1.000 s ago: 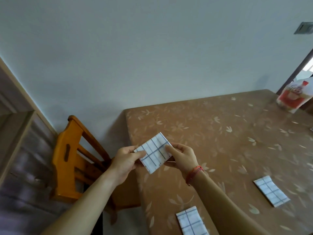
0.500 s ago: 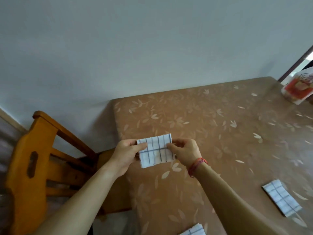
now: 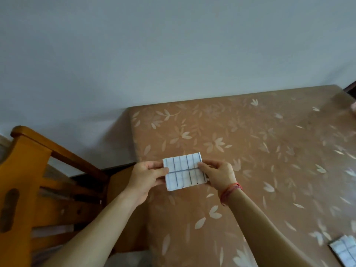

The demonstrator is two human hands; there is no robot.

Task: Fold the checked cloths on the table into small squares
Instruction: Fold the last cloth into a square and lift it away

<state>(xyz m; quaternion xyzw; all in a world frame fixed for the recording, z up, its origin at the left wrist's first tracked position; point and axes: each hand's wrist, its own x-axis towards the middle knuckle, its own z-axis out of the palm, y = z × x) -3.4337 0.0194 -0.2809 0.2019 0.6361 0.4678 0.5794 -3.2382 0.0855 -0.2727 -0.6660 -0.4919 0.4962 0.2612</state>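
Left hand (image 3: 146, 175), right hand (image 3: 218, 174) pinch folded cloth (image 3: 184, 171)

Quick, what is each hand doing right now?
Left hand: closed, pinching the left edge of the checked cloth.
Right hand: closed, pinching the same cloth's right edge.

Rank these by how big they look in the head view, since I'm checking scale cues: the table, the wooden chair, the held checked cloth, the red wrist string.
1. table
2. wooden chair, though cut off by the frame edge
3. held checked cloth, pinched between left hand and right hand
4. red wrist string
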